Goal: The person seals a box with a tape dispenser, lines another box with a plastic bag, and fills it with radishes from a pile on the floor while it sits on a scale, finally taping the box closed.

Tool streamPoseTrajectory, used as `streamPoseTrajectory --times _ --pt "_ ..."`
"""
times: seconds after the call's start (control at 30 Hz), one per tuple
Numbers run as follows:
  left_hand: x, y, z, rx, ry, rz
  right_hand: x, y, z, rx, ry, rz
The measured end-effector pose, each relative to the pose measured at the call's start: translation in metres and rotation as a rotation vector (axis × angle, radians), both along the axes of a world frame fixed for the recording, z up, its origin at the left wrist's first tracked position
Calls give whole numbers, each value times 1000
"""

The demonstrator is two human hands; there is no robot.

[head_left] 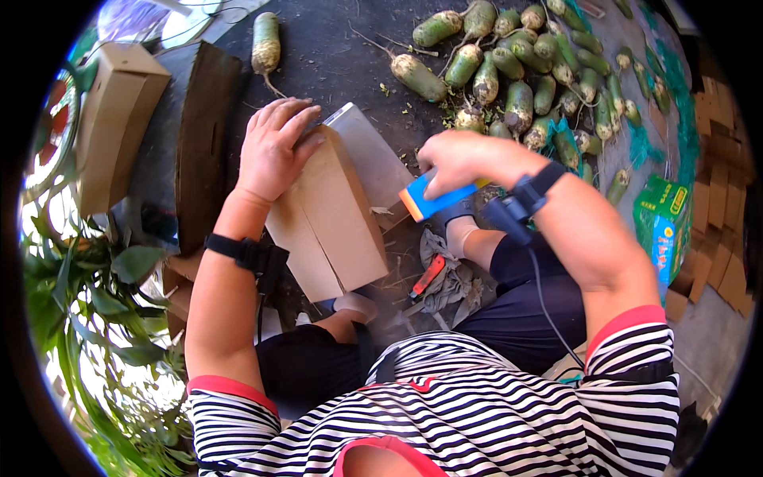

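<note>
A closed brown cardboard box (326,219), with a seam along its upper face, stands tilted between my knees. My left hand (278,143) grips its far left corner, the fingers bent over the edge. Just right of the box, my right hand (453,163) is closed around a flat blue hand tool with an orange edge (433,199). It looks like a tape dispenser, but my fingers cover part of it. The tool is apart from the box. A pale grey flat panel (369,147) lies beyond the box's right side.
A heap of green-white radishes (517,95) covers the far right, with one single radish (266,44) at far left. Other cardboard boxes (119,119) and leafy plants (103,294) line the left. A red-handled knife (429,276) lies on a grey cloth (453,290) near my feet.
</note>
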State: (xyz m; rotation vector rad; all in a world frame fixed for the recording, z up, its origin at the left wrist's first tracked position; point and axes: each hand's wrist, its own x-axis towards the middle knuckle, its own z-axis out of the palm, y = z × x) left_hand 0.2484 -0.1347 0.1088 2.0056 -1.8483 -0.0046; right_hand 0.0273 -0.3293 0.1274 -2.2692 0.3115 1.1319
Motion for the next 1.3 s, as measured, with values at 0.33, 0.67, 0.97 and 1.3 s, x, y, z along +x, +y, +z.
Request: streamPoseTrajectory --times 0.33,0.67,0.97,1.3 --pt "-152 53 59 64 1802 653 -84 4 127 538 -498 -536" --pt "-223 115 94 -64 2251 611 -123 67 120 472 -485 -487" --pt "-247 134 72 -232 2204 807 -115 97 107 539 -454 -480" --pt "-165 223 35 -278 1828 1152 -103 87 95 368 -479 -451"
